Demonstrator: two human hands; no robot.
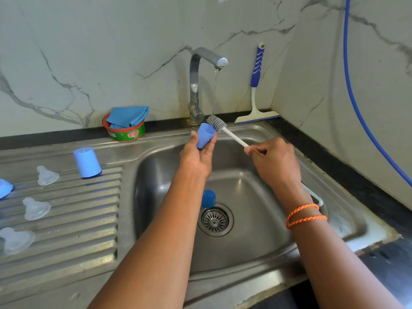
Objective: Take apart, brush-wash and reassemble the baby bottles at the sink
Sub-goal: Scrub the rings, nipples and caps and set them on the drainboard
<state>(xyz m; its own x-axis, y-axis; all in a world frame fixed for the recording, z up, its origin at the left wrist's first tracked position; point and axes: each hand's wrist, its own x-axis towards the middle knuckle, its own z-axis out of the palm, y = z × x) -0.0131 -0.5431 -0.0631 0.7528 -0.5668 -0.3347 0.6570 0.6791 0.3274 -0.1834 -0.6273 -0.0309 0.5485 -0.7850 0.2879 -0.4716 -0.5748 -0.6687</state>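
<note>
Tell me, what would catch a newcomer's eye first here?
Most likely the two hands over the sink: the left hand holds a small blue cap near the running tap, while the right hand grips a brush whose bristles sit at the cap's mouth. Next, the clear teats and an upturned blue cap on the ribbed drainboard to the left.

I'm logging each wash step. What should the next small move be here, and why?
Probably push the brush into the cap. The left hand holds the cap with its open mouth turned toward the bristles, which sit just outside the rim under the running tap, while the right hand grips the handle. The inside looks not yet scrubbed.
</note>
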